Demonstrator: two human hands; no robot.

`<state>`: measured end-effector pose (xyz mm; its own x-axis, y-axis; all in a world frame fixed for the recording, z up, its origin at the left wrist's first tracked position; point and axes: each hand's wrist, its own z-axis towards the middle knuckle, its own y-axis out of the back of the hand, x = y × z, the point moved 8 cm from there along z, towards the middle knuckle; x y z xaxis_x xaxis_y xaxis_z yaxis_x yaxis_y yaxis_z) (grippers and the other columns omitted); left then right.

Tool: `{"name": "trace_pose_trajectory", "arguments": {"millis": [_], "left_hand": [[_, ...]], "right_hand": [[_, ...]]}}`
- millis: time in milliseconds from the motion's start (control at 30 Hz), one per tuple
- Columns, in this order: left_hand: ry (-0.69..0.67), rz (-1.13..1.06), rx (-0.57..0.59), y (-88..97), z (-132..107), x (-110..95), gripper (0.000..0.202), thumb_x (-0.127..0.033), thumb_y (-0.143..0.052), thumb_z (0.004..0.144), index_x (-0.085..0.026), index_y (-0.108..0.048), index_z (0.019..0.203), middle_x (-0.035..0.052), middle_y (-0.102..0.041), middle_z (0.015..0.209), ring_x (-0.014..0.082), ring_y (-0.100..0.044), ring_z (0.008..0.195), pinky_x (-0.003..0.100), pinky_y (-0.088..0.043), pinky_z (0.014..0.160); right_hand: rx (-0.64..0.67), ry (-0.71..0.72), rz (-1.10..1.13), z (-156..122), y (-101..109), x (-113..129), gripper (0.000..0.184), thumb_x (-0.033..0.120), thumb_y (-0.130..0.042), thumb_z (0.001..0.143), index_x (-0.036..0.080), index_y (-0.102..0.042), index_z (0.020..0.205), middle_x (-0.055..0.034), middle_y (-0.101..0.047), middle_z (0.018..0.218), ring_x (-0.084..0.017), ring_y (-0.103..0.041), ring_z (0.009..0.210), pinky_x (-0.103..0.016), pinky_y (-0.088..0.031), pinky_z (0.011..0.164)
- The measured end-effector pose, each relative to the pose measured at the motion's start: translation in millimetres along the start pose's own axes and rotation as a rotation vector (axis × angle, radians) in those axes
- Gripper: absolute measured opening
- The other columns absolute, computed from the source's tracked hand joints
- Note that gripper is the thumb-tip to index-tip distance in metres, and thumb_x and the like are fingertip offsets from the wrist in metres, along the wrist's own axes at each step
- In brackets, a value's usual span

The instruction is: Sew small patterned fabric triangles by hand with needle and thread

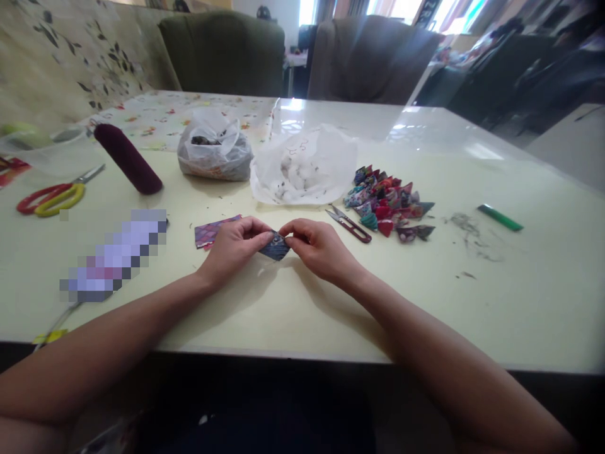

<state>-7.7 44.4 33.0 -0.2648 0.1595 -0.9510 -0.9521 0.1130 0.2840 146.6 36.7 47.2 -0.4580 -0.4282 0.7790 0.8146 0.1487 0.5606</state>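
Both my hands meet over the middle of the pale table (496, 302). My left hand (234, 246) and my right hand (316, 247) each pinch one side of a small dark blue patterned fabric piece (275, 247), folded into a pointed shape and held just above the table. A flat purple patterned fabric scrap (210, 231) lies right beside my left hand. Small red-handled thread snips (350, 224) rest just beyond my right hand.
A pile of several folded colourful fabric pieces (385, 202) lies to the right. Behind sit a white bag of stuffing (302, 167), a tied plastic bag (215, 151), a maroon cylinder (126, 157), red-and-yellow scissors (54, 195) and a green lighter (500, 217). Two armchairs stand beyond the table.
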Motion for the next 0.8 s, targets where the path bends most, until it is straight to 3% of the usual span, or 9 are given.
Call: {"name": "trace_pose_trajectory", "arguments": {"millis": [500, 800], "left_hand": [[0.028, -0.104, 0.020, -2.8, -0.7, 1.3, 0.021, -0.035, -0.081, 0.075, -0.017, -0.071, 0.076, 0.0025, -0.071, 0.075, 0.0151, -0.064, 0.070, 0.029, -0.051, 0.071], [0.153, -0.282, 0.051, -7.7, 0.5, 16.9, 0.021, -0.036, -0.083, 0.074, -0.017, -0.075, 0.080, 0.0023, -0.072, 0.078, 0.0131, -0.064, 0.070, 0.027, -0.051, 0.071]], "right_hand": [[-0.057, 0.043, -0.018, -1.4, 1.2, 4.1, 0.013, 0.011, -0.053, 0.085, 0.018, -0.064, 0.083, -0.0010, -0.065, 0.077, -0.013, -0.052, 0.069, -0.027, -0.038, 0.068], [-0.060, 0.023, 0.031, -0.8, 1.7, 2.6, 0.011, 0.014, -0.054, 0.086, 0.018, -0.064, 0.084, -0.0005, -0.064, 0.076, -0.013, -0.051, 0.070, -0.028, -0.038, 0.069]]}}
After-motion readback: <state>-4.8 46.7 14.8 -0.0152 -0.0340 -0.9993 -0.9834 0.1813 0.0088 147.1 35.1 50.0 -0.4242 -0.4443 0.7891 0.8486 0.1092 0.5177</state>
